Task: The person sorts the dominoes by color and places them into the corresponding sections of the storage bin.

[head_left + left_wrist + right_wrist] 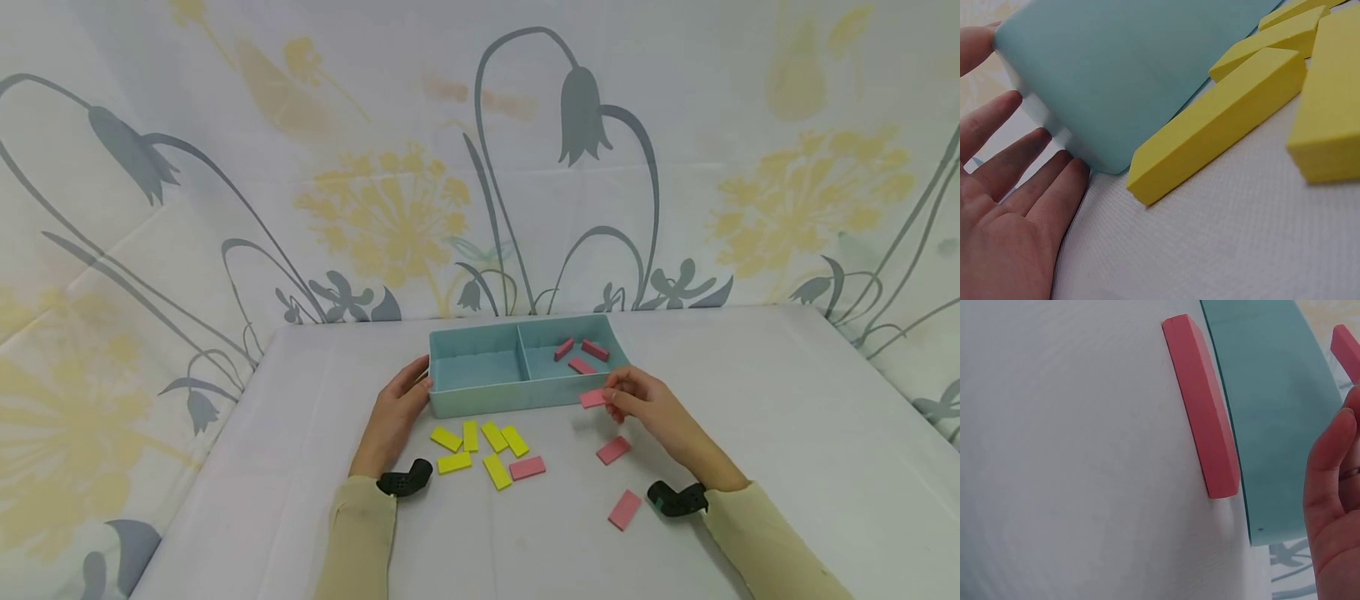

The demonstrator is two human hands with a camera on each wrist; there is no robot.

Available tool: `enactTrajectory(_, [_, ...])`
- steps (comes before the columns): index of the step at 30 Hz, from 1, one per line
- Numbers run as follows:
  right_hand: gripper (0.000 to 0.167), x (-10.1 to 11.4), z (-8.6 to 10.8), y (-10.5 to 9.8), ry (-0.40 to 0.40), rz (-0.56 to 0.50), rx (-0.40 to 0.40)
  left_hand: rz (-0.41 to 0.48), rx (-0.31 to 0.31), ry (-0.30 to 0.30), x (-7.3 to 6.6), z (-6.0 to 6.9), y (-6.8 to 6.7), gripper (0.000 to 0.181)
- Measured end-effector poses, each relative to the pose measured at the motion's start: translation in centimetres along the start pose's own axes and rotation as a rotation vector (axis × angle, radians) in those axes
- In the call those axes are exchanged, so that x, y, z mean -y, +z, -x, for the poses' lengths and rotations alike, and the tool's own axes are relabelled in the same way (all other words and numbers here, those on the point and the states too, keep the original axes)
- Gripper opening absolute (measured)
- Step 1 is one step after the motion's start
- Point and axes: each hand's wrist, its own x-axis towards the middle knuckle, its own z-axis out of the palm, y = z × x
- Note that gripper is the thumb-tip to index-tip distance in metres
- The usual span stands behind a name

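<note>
A light blue two-compartment box [480, 400] stands on the table. My left hand [396, 412] touches its left end, fingers mostly straight and spread against the wall in the left wrist view, with one fingertip at the rim. Between thumb and fingers, my right hand [637, 400] pinches a pink block [592, 398] just in front of the box's right half, above the table. Three pink blocks [581, 366] lie in the right compartment; the left compartment [480, 371] shows only its bare floor. In the right wrist view, the pinched block [1346, 353] is partly cut off.
Several yellow blocks [454, 463] lie in front of the box's left half, one pink block [527, 468] beside them. Two more pink blocks, one nearer the box [613, 450] and one farther forward [624, 510], lie left of the right forearm. A flowered cloth [405, 208] hangs behind.
</note>
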Motion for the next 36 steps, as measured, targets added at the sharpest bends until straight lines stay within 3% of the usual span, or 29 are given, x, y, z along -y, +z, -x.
enactTrajectory(20, [0.022,0.4,0.0,-0.3,-0.101,-0.005,-0.116,0.012,0.018,0.015,0.0,0.1,-0.1,0.049])
enactTrajectory(36, [0.029,1.2,-0.2,-1.1,-0.089,0.01,-0.202,0.029,0.018,0.007,0.0,0.0,-0.1,0.047])
